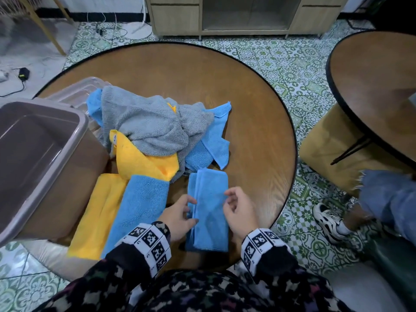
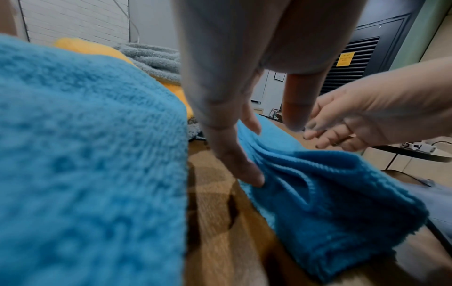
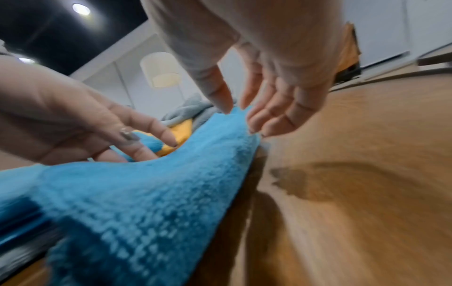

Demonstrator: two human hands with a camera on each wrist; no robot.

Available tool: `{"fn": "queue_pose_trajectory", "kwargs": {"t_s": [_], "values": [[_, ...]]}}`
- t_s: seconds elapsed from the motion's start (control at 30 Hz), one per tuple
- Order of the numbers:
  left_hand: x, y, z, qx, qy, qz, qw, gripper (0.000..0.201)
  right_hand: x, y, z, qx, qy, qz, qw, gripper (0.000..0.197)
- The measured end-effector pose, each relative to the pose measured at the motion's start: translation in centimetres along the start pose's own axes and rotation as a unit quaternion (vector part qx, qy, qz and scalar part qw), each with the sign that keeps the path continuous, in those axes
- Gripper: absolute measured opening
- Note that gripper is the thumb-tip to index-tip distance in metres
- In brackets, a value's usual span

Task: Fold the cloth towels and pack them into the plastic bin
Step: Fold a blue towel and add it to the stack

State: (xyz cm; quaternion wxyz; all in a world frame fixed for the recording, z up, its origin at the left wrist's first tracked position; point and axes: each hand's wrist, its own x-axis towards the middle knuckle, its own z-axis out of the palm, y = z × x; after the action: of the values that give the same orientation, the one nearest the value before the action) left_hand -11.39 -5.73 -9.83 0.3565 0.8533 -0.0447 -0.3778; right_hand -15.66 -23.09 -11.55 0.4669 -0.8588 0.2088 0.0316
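Observation:
A blue towel [image 1: 208, 210] folded into a long strip lies on the round wooden table [image 1: 247, 109] right in front of me. My left hand [image 1: 191, 210] touches its left edge with nearly straight fingers; in the left wrist view the left hand [image 2: 271, 152] has its thumb against the layered edge of the blue towel [image 2: 330, 203]. My right hand [image 1: 229, 201] hovers over the right edge with loosely curled fingers and holds nothing, as the right hand [image 3: 242, 118] shows in the right wrist view. The empty grey-brown plastic bin [image 1: 33, 154] stands at the left.
A folded yellow towel [image 1: 99, 212] and a folded blue one [image 1: 137, 210] lie between bin and strip. Behind them a loose pile holds a grey towel [image 1: 146, 124], a yellow cloth [image 1: 139, 158] and blue cloths [image 1: 216, 136]. A clear lid [image 1: 83, 88] sits behind the bin. A second table [image 1: 378, 86] and another person's shoe [image 1: 331, 221] are at right.

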Motion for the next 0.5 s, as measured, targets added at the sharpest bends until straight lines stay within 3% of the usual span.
{"fn": "queue_pose_trajectory", "kwargs": {"t_s": [0.07, 0.13, 0.23, 0.33, 0.4, 0.5], "values": [[0.2, -0.1, 0.2, 0.013, -0.004, 0.002, 1.0, 0.028, 0.7, 1.1, -0.5, -0.05, -0.004, 0.083, 0.995, 0.026], [0.3, 0.1, 0.4, 0.01, -0.006, 0.008, 1.0, 0.029, 1.0, 1.8, -0.1, -0.105, -0.094, 0.136, 0.981, 0.038], [0.4, 0.1, 0.4, -0.024, -0.026, 0.01, 0.999, 0.031, 0.7, 1.4, 1.2, -0.148, -0.157, 0.111, 0.97, 0.036], [0.2, -0.1, -0.2, -0.068, -0.036, 0.007, 0.997, 0.031, 0.5, -0.5, 1.1, -0.051, -0.142, 0.074, 0.986, 0.018], [-0.2, 0.0, -1.0, -0.05, 0.017, 0.036, 0.998, 0.034, 0.4, -2.2, 0.3, -0.039, -0.129, 0.003, 0.991, 0.025], [-1.8, 0.1, -3.6, -0.061, 0.215, 0.113, 0.968, 0.065, 0.3, -5.2, -1.0, -0.116, -0.151, -0.121, 0.974, 0.035]]}}
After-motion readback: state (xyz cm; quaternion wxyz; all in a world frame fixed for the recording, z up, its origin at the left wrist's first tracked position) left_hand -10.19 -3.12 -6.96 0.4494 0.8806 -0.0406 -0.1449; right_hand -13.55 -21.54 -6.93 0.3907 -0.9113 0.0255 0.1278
